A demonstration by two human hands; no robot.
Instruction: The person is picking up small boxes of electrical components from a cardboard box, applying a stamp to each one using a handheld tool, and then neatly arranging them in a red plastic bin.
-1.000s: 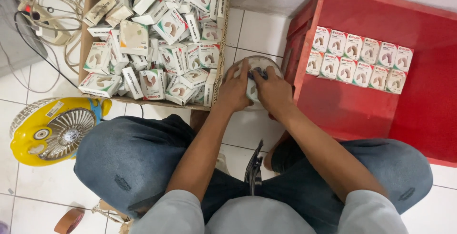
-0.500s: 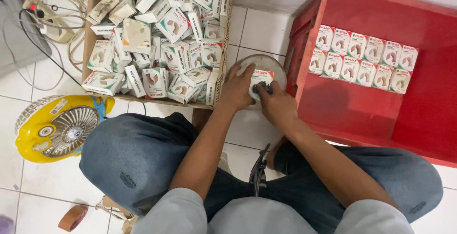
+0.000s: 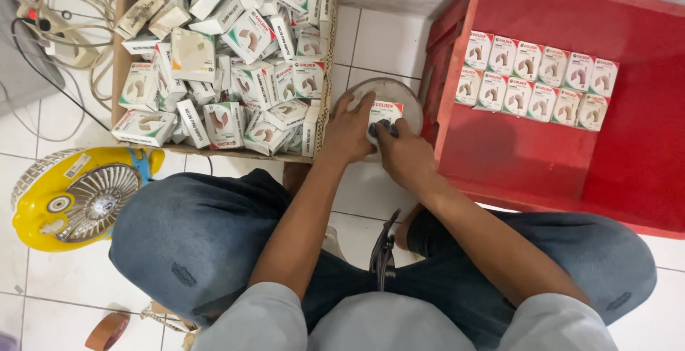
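Observation:
I sit cross-legged on a white tiled floor. My left hand (image 3: 347, 131) and my right hand (image 3: 401, 153) both grip one small white carton (image 3: 384, 112), held over a round clear dish (image 3: 391, 91) on the floor. The right fingers press a small dark item against the carton's lower edge. A cardboard box (image 3: 319, 137) full of several loose small cartons (image 3: 235, 58) lies just left of my hands. To the right, a red plastic crate (image 3: 614, 173) holds two neat rows of the same cartons (image 3: 536, 80).
A yellow table fan (image 3: 75, 197) lies face up by my left knee. Cables and a power strip (image 3: 53, 23) sprawl at the far left. A brown tape roll (image 3: 105, 331) rests near the bottom left. A dark tool (image 3: 383, 251) lies between my legs.
My hands and the carton shifted slightly right over the dish; the view moved a little. The carton's face now shows more plainly between my fingers.

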